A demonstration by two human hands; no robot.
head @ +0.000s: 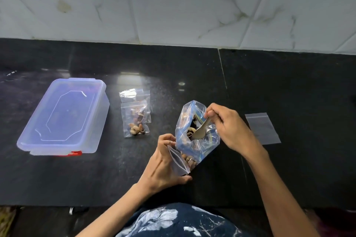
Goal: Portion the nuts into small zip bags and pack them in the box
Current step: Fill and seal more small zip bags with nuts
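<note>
A large clear bag of mixed nuts point(200, 146) stands open on the black counter at centre. My right hand point(229, 127) holds a wooden spoon point(200, 131) with its bowl dipped into that bag. My left hand point(163, 161) grips a small zip bag point(180, 161), partly filled with nuts, pressed against the large bag's lower left side. Two filled small zip bags point(135, 115) lie overlapping to the left. A closed translucent plastic box point(65, 113) with a red clip sits at far left.
An empty small zip bag point(263, 128) lies flat on the counter to the right of my right hand. A white marble-tiled wall point(192, 5) rises behind the counter. The counter's front edge point(57, 205) runs close to my body.
</note>
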